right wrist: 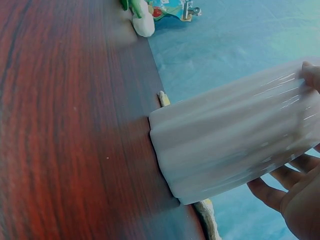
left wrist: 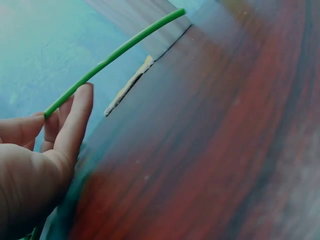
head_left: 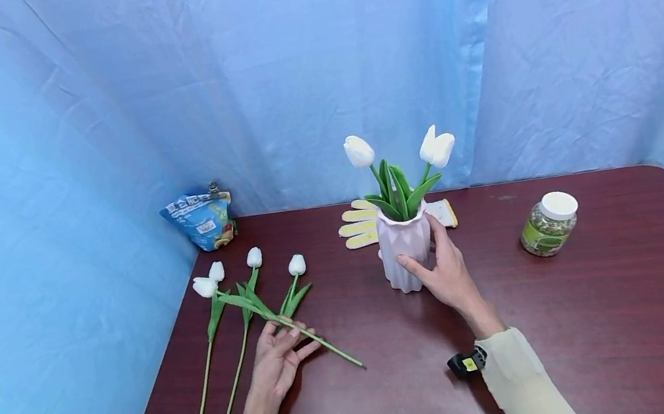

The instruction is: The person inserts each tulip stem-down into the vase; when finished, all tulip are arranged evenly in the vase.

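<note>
Between thumb and fingers, my left hand (head_left: 277,368) pinches the green stem of a white tulip (head_left: 335,348). The bloom points to the far left, while the stem's bare end slants toward the near right; this stem (left wrist: 117,54) also crosses the left wrist view. My right hand (head_left: 447,275) grips the side of a pale pink, ribbed vase (head_left: 403,253), which stands upright on the table. Two white tulips (head_left: 359,151) with green leaves rise from its scalloped mouth. In the right wrist view, fingers and thumb lie around the vase (right wrist: 230,135).
Three more white tulips (head_left: 207,386) lie on the dark red wooden table (head_left: 620,335) at the left. Behind the vase is a yellow-and-white glove (head_left: 361,225). A blue snack bag (head_left: 200,220) with a clip stands back left; a white-lidded jar (head_left: 548,225) sits right.
</note>
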The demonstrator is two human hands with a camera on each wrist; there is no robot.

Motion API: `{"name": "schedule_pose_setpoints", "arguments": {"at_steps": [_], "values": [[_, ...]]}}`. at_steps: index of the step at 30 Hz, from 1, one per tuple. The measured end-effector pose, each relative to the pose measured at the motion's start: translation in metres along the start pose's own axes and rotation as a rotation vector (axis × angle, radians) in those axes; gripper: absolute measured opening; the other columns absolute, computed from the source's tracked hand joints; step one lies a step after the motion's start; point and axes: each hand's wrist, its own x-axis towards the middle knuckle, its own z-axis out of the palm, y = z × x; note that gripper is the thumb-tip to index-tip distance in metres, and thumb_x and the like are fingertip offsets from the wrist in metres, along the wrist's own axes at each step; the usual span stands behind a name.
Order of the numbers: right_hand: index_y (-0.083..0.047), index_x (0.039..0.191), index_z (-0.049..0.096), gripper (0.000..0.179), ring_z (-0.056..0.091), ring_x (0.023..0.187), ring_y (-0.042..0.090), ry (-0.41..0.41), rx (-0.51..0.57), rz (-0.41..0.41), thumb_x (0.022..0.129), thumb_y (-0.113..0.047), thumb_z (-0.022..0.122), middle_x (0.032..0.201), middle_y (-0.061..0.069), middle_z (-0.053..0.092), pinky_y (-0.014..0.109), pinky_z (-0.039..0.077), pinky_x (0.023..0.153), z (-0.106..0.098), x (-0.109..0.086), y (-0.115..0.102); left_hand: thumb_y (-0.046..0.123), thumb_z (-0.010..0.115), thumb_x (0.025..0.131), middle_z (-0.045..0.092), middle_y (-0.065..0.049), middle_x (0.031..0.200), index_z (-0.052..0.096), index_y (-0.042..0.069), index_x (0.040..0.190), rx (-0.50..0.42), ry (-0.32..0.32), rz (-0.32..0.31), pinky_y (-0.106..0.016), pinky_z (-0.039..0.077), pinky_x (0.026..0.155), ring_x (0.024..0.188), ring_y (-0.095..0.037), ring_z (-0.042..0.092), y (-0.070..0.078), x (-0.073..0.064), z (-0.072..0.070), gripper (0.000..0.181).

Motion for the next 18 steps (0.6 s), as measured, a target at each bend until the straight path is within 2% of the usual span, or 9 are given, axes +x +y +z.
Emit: {"name": "schedule_pose_setpoints", "arguments": {"at_steps": [4, 11, 14, 18], "values": [[-0.013, 0.157, 0.023, 0.09, 0.052, 0.133, 0.036, 0.004, -0.002, -0.003, 0.088, -0.033, 0.076, 0.152, 0.019, 0.044, 0.057, 0.049, 0.106, 0.0, 0.0, 0.0, -0.011, 0.042, 0.1, 0.066, -0.002, 0.099, 0.048, 0.011, 0.111, -0.052, 0.004, 0.039, -0.043, 0.062, 0.086, 0.099, -0.021, 0.071, -0.003, 0.001, 0.0, 0.025], [-0.012, 0.158, 0.022, 0.089, 0.053, 0.132, 0.036, 0.01, -0.007, -0.006, 0.089, -0.031, 0.075, 0.15, 0.019, 0.045, 0.058, 0.049, 0.105, 0.001, 0.001, 0.0, -0.013, 0.036, 0.101, 0.069, -0.006, 0.101, 0.051, 0.01, 0.108, -0.168, -0.041, 0.144, -0.045, 0.062, 0.089, 0.098, -0.022, 0.071, -0.007, 0.006, 0.0, 0.028], [-0.013, 0.158, 0.022, 0.089, 0.053, 0.132, 0.036, 0.012, -0.009, -0.003, 0.088, -0.031, 0.076, 0.15, 0.019, 0.046, 0.057, 0.049, 0.105, 0.001, 0.0, 0.001, -0.013, 0.035, 0.101, 0.069, -0.008, 0.101, 0.052, 0.009, 0.107, -0.198, -0.025, 0.176, -0.045, 0.061, 0.089, 0.1, -0.023, 0.071, -0.007, 0.008, 0.002, 0.029], [-0.013, 0.158, 0.022, 0.089, 0.053, 0.132, 0.036, 0.009, -0.012, -0.004, 0.089, -0.032, 0.076, 0.151, 0.019, 0.045, 0.058, 0.049, 0.106, 0.001, 0.0, 0.001, -0.012, 0.037, 0.101, 0.069, -0.009, 0.1, 0.053, 0.009, 0.105, -0.239, 0.023, 0.188, -0.044, 0.062, 0.089, 0.101, -0.023, 0.071, -0.008, 0.01, 0.007, 0.027]]}}
